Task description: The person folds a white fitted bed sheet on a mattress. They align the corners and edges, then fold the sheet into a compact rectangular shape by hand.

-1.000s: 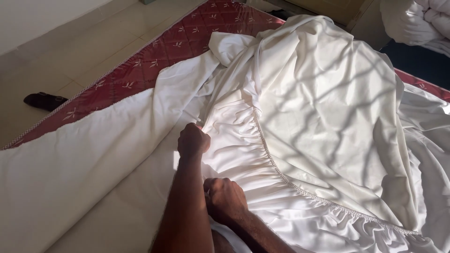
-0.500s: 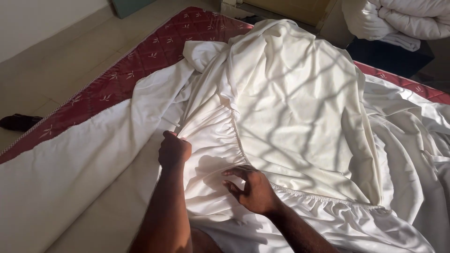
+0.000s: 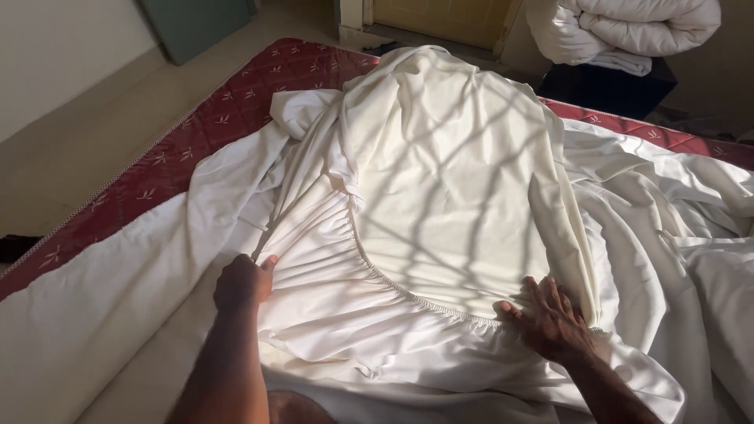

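While the left hand (image 3: 243, 281) keeps its closed pinch on a gathered fold of the white fitted sheet (image 3: 440, 196), the right hand (image 3: 552, 318) has slid away from it along the elastic hem (image 3: 408, 294) — so the two now sit well apart and the gathered edge is drawn out between them. Fingers of the right hand lie spread and flat, pressing the hem down, gripping nothing. Both forearms reach forward — left straight, right angled outward. The sheet lies rumpled over the red quilted mattress (image 3: 196, 133); a folded white duvet (image 3: 628, 31) sits beyond.

Warm low sunlight, lattice shadows across white sheet (image 3: 440, 196), dim edges, sharp focus
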